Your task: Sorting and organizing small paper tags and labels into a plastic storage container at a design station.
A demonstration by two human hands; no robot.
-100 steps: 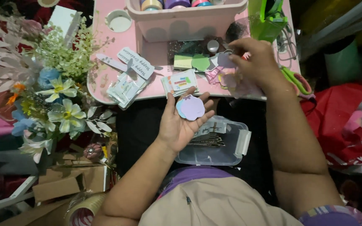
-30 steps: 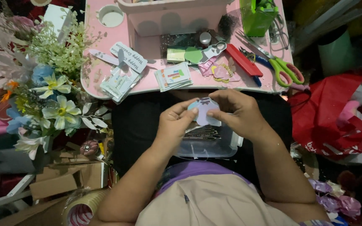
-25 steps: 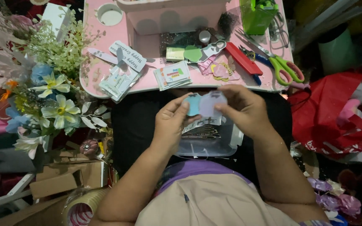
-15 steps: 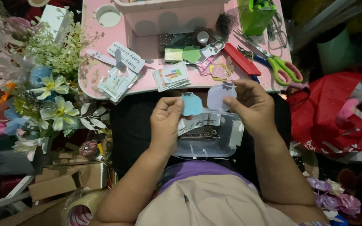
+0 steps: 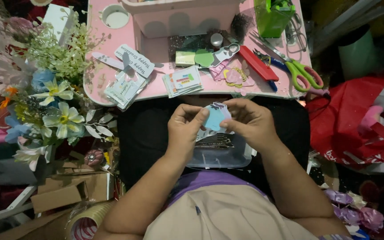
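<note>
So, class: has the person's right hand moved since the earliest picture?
Yes. The right hand came off the pink table towards the body, now meeting the left hand at the paper cutouts.

The scene is unevenly lit. Light falls from above onto the far centre, so the pink table (image 5: 156,89) is the brightest surface and looks slightly washed out, with soft shadows under the box (image 5: 187,18) standing on it. The near part is dimmer, and the dark lap area between the arms loses all detail. Corners fall into deep shadow, strongest far right and near left. The green scissors (image 5: 303,73) and red bag (image 5: 356,120) stay saturated. The wide lens bends the edges, curving the table rim. The hands (image 5: 185,129) are a little soft, and the flowers (image 5: 45,102) on the left are slightly smeared.
</note>
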